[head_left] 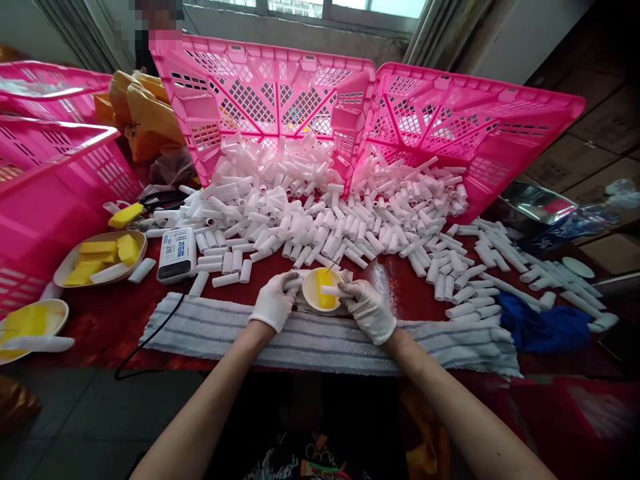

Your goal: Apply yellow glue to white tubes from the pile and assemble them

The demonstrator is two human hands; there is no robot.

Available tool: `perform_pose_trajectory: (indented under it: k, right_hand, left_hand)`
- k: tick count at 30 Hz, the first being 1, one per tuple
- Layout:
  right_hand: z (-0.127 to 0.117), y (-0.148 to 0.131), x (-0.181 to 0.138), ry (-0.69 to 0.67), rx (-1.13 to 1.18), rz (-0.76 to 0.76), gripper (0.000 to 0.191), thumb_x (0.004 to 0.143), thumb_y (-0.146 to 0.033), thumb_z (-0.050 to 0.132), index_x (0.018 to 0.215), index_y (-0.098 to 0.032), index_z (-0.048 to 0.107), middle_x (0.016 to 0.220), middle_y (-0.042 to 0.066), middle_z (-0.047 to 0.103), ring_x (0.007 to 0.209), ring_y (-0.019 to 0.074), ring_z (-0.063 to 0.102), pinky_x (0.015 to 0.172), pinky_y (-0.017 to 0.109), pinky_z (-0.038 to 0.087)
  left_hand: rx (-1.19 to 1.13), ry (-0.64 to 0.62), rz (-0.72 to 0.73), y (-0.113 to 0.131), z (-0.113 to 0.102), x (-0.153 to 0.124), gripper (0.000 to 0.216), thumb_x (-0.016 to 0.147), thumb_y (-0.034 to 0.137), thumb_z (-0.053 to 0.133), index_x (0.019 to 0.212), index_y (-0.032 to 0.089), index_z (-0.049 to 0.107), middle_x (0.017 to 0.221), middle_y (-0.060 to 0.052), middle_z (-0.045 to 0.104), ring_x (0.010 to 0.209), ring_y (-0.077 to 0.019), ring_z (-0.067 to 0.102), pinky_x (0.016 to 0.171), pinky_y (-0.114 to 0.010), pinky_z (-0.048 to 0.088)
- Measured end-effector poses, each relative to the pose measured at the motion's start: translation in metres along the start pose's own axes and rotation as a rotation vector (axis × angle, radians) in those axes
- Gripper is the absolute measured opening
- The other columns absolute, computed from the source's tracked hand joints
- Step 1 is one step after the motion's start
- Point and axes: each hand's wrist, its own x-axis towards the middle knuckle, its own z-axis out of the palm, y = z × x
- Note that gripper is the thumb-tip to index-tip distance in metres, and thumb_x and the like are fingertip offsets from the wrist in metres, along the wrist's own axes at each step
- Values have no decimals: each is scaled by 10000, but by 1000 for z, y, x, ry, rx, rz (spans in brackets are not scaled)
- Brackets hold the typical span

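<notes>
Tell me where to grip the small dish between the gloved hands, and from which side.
Probably best by the near rim of the small dish, coming from the camera side: that curved edge looks free. The left hand is close on its left, and the right hand holds a white tube over the yellow block from the right.

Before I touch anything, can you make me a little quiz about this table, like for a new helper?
1. What does the right hand's grip hold over the round dish?

2. True or false: the striped towel lies nearer the person than the heap of white tubes does.

3. Fill the gap: the crumpled cloth beside the towel's right end is ____ in colour.

Key:
1. A white tube.
2. True.
3. Blue.
</notes>
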Motion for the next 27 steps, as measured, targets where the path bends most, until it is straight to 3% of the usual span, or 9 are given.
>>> perform_pose_trajectory:
  k: [5,8,13,16,19,22,24,27]
  right_hand:
    - [2,-5,-6,-47,73,129,277,793,-336,554,1018,-191,626,967,61,664,860,182,627,808,319,509]
    - [3,-8,-9,44,-20,49,206,751,-298,592,914,-189,655,876,63,660,799,180,618,768,323,513]
    - [2,-11,-11,-31,-25,115,289,779,-354,575,1006,-181,621,932,66,662,814,177,626,753,304,514]
    - [2,-14,-13,27,-106,56,218,806,-337,534,892,-173,650,825,67,649,764,167,615,731,301,514]
    - [4,-14,-15,69,-153,-9,216,744,-323,600,876,-159,648,823,80,626,774,173,605,732,307,515]
    - [8,-8,-17,15,-89,79,326,739,-358,608,986,-145,622,905,99,639,808,185,619,755,326,518]
    - [11,-3,-18,0,-51,104,301,766,-365,580,970,-149,626,891,92,647,788,183,625,744,326,520]
    - [14,0,-17,35,-124,-16,213,774,-348,579,854,-163,648,792,68,632,744,175,604,711,318,511]
  left_hand:
    - [2,-4,2,-5,2,1,319,788,305,519,1071,177,588,1094,-71,615,1043,-187,560,980,-332,399]
    - [0,-2,-9,-6,2,1,331,782,305,523,1082,180,583,1098,-70,614,1045,-191,560,979,-337,397]
    - [-2,-12,-17,-4,0,0,330,773,311,532,1072,184,589,1071,-66,625,1014,-192,573,954,-332,414]
    - [23,-8,-20,-3,0,0,327,771,305,535,1070,186,591,1076,-66,624,1011,-193,574,947,-328,417]
    - [21,-3,-13,-2,-1,0,333,775,316,527,1075,185,589,1082,-64,623,1019,-191,570,948,-322,414]
    - [18,-15,-18,1,-3,-1,334,773,320,529,1073,185,589,1075,-63,626,1014,-191,573,940,-319,419]
    - [22,-22,-23,3,-3,-1,334,768,314,534,1072,184,588,1072,-63,628,1008,-191,575,933,-317,423]
    - [40,-11,-43,3,-3,0,325,753,320,553,1045,187,600,1051,-63,635,972,-195,589,904,-317,440]
